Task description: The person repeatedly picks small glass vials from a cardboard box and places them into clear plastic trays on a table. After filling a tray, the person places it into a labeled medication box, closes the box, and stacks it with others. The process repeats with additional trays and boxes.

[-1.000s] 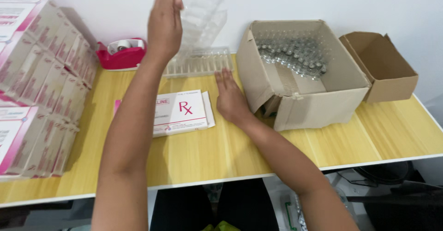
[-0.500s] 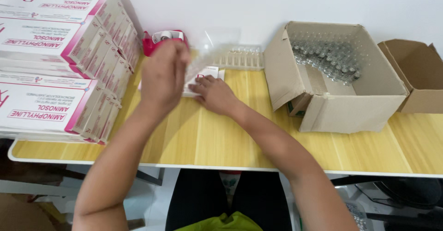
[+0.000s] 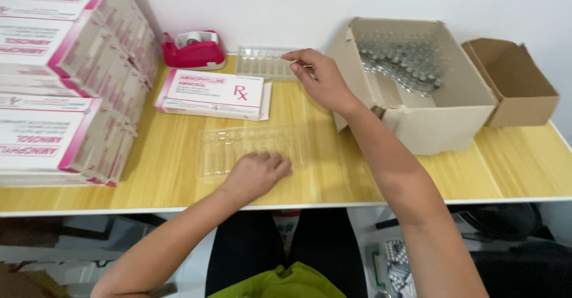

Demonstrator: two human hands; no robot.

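Note:
My left hand (image 3: 255, 175) rests, fingers curled, on the near edge of an empty clear plastic tray (image 3: 238, 146) lying flat on the wooden table (image 3: 333, 173). My right hand (image 3: 319, 77) reaches toward the back, its fingertips pinched at the right end of a stack of clear trays (image 3: 262, 63). A flat white and pink carton (image 3: 211, 92) lies between the two trays. To the right stands an open cardboard box (image 3: 417, 119) holding several small glass vials (image 3: 405, 60).
Stacks of white and pink cartons (image 3: 59, 77) fill the left side of the table. A pink tape dispenser (image 3: 195, 50) sits at the back by the wall. A smaller empty cardboard box (image 3: 512, 86) stands at far right.
My left hand came down from the raised tray stack and laid one clear tray flat near the table's front. My right hand left the flat carton and reached back to the tray stack.

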